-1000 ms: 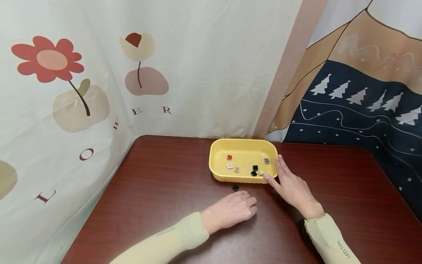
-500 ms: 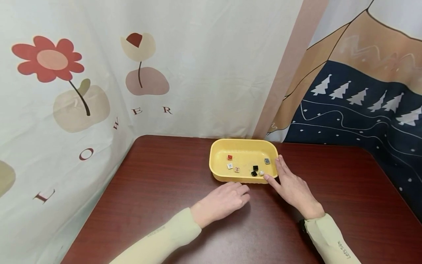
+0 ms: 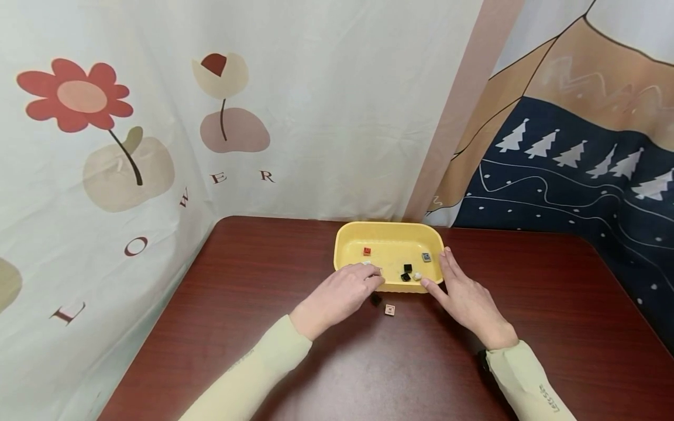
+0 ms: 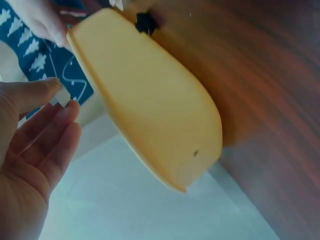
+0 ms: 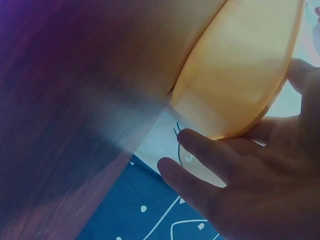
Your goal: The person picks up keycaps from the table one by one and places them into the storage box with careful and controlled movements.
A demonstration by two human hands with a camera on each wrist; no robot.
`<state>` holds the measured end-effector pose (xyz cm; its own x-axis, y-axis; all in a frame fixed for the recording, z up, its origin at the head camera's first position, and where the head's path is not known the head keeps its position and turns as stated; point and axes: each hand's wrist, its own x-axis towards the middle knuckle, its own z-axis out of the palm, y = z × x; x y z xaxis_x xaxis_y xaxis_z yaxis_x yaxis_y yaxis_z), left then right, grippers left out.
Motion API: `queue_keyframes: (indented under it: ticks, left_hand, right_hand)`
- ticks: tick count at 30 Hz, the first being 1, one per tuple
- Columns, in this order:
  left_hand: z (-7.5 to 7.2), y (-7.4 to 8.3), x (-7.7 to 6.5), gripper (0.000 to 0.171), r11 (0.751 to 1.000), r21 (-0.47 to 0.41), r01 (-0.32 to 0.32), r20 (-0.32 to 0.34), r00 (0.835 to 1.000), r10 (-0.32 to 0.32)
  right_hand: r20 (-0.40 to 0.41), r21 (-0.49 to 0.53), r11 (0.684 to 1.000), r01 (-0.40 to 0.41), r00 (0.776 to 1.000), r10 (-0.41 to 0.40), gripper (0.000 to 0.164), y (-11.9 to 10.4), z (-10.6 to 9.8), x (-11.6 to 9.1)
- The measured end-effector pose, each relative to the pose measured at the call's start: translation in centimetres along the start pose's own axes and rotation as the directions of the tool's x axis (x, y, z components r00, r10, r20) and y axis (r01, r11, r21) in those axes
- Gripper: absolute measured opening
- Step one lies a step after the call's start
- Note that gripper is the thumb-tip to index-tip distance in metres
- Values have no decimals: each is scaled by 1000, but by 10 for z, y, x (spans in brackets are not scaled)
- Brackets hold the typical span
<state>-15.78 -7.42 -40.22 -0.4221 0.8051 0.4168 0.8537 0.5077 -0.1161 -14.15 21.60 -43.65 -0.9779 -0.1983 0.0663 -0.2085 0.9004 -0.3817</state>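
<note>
My left hand (image 3: 337, 295) is over the front left rim of the yellow tray (image 3: 389, 287). Its thumb and fingertips pinch a small pale block (image 4: 61, 96), which shows in the left wrist view. Spread around the tray's right front corner is my right hand (image 3: 471, 298), the thumb at the near rim and fairly straight fingers along the right side. Inside the tray lie a red block (image 3: 367, 251), a grey-blue block (image 3: 426, 257), black blocks (image 3: 408, 268) and a small white piece (image 3: 417, 276). My left hand partly hides other pieces there.
On the brown table (image 3: 263, 263), just in front of the tray, lie a black block (image 3: 375, 299) and a pinkish block (image 3: 389, 310) with a printed top. A printed curtain (image 3: 326, 117) hangs directly behind the table.
My left hand has moved left and forward from the table to above the tray's front rim, uncovering the pinkish block. My right hand and the tray have stayed in place.
</note>
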Motion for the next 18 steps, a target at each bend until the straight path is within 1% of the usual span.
queue_keyframes:
  ticks: [4,8,12,15,18]
  left_hand:
    - [-2,-7,1,25,999,-23,40,-6,999,-40]
    - [-1,-13,0,26,996,-62,63,-27,998,-65]
    - [2,-19,0,23,991,-101,92,-50,994,-97]
    - [6,-23,0,18,983,-125,134,-54,989,-141]
    - [11,-27,1,14,976,-127,176,-51,982,-183]
  right_hand:
    - [7,-2,1000,-4,1000,4,89,0,-1,0]
    - [14,-1,1000,-8,1000,8,89,0,-1,0]
    - [18,-1,1000,-7,1000,7,89,0,-1,0]
    - [18,-3,1000,-6,1000,6,89,0,-1,0]
    - [16,-4,1000,-4,1000,4,89,0,-1,0]
